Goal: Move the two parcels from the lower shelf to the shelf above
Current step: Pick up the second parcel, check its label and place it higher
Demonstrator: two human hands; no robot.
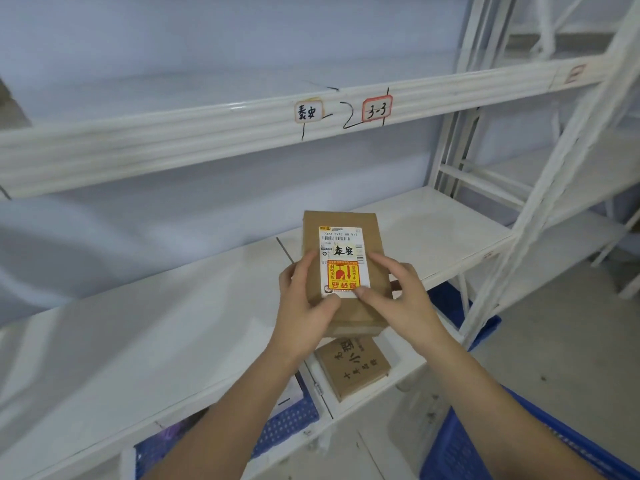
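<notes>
A brown cardboard parcel (343,223) with a white shipping label and a yellow-red sticker is held over the front edge of the white middle shelf (173,327). My left hand (304,306) grips its left side, thumb on the label. My right hand (398,292) holds its right side, fingers spread on top. Below it, on the lower shelf (405,355), lies a second brown parcel (353,367) with black handwritten characters, partly hidden by the first one.
The upper shelf beam (207,133) carries two handwritten tags, one reading 3-3 (376,108). White uprights (540,202) stand at the right. Blue plastic baskets (460,448) sit low at the right and under the lower shelf (287,424).
</notes>
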